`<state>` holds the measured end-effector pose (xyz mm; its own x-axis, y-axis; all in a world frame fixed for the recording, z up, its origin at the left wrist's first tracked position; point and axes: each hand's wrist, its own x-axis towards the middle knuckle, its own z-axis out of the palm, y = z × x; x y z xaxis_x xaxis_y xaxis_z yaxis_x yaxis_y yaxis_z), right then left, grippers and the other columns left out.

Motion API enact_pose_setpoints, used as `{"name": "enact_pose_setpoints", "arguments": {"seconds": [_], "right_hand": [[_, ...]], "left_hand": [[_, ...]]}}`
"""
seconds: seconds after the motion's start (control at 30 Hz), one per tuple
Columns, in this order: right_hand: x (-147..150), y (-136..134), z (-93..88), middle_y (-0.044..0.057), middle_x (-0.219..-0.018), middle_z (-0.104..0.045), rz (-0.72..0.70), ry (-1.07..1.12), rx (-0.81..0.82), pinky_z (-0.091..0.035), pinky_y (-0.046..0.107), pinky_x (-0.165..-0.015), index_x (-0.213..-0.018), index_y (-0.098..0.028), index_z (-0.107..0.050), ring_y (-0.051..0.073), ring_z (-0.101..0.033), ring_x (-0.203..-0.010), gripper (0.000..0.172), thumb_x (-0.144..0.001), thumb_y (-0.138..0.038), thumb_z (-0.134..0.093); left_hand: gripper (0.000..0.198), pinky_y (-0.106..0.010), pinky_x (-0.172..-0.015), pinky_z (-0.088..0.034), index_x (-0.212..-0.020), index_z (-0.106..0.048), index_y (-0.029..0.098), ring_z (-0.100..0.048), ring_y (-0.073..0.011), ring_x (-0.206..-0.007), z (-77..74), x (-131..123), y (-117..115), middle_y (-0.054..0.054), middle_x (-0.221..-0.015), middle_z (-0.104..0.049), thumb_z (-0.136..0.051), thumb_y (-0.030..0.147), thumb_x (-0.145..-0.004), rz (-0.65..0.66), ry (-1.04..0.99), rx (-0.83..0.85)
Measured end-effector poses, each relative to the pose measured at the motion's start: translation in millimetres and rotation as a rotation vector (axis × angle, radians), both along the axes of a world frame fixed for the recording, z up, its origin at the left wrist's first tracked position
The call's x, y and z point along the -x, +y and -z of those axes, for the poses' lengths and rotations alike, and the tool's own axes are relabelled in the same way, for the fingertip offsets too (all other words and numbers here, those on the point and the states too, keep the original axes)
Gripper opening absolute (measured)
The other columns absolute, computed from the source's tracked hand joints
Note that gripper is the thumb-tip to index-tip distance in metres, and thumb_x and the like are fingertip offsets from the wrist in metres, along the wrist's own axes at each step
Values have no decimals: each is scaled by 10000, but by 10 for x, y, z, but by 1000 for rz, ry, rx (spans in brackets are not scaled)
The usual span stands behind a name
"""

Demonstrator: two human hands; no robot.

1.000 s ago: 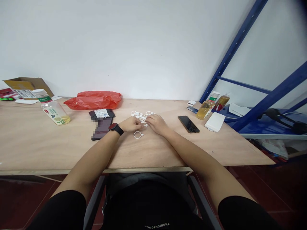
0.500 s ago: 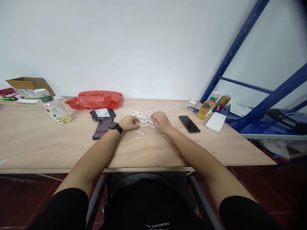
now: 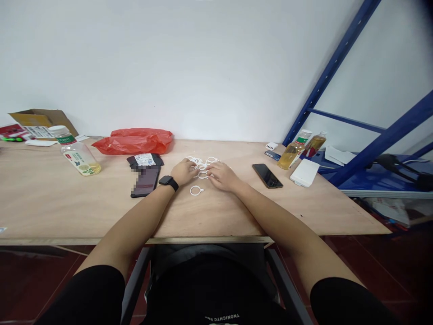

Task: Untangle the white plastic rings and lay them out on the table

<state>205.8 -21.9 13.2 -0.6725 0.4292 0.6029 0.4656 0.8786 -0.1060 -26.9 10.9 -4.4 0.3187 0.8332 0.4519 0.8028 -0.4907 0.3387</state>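
Several thin white rings, each with a small eyelet where it shows, lie in an overlapping pile on the wooden table. My left hand, with a black watch at the wrist, rests at the pile's left side, fingers bent in on the rings. From the right, my right hand reaches over the pile, its fingers closed down on rings there. Both hands' fingertips are close together and cover part of the pile. A single white ring with an eyelet lies apart, nearer to me.
Left of my hands are a dark phone, a black packet, a red plastic bag and a bottle. To the right lie another phone, a white case and a bottle beside a blue rack.
My left hand has moved a little to the right and farther onto the pile. My right hand has shifted left and slightly toward me, closing the gap between them.
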Motion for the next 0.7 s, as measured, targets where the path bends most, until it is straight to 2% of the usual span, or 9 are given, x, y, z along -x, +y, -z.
{"name": "enact_pose_setpoints", "arguments": {"seconds": [0.1, 0.23, 0.43, 0.57, 0.7], "right_hand": [[69, -46, 6, 86, -952, -686, -52, -109, 16, -433, 371, -868, -878, -187, -650, 223, -582, -936, 130, -840, -147, -532], [134, -82, 69, 68, -816, -680, -36, -194, 69, -424, 329, -781, -824, -175, -670, 203, -587, -815, 121, -835, -172, -550], [127, -118, 131, 21, -798, -707, 31, -94, 270, -405, 257, -707, -833, -198, -706, 154, -614, -765, 112, -858, -228, -601], [114, -94, 91, 19, -835, -707, 175, 136, 350, -410, 248, -697, -964, -205, -719, 131, -594, -721, 153, -867, -262, -615], [102, -40, 80, 38, -926, -709, 215, 325, 434, -428, 256, -685, -1075, -196, -708, 120, -564, -676, 255, -874, -324, -617]], "left_hand": [[371, -307, -812, -486, -1000, -727, 159, -631, -218, -869, 28, -2, 14, -104, -984, -673, -578, 466, -853, -57, 65, 61], [338, -288, -762, -481, -1006, -725, 166, -633, -211, -845, 38, 15, 39, -87, -942, -695, -603, 429, -832, -52, 136, 128], [226, -293, -754, -479, -967, -742, 180, -647, -208, -842, 6, 21, 37, -69, -933, -730, -582, 258, -828, -22, 99, 131], [222, -293, -755, -491, -1002, -726, 170, -630, -178, -779, -70, -37, -38, -62, -897, -711, -593, 252, -845, 117, -42, -14], [197, -293, -749, -496, -999, -703, 159, -612, -155, -755, -157, -163, -170, -70, -878, -688, -566, 247, -889, 303, -160, -191]]}}
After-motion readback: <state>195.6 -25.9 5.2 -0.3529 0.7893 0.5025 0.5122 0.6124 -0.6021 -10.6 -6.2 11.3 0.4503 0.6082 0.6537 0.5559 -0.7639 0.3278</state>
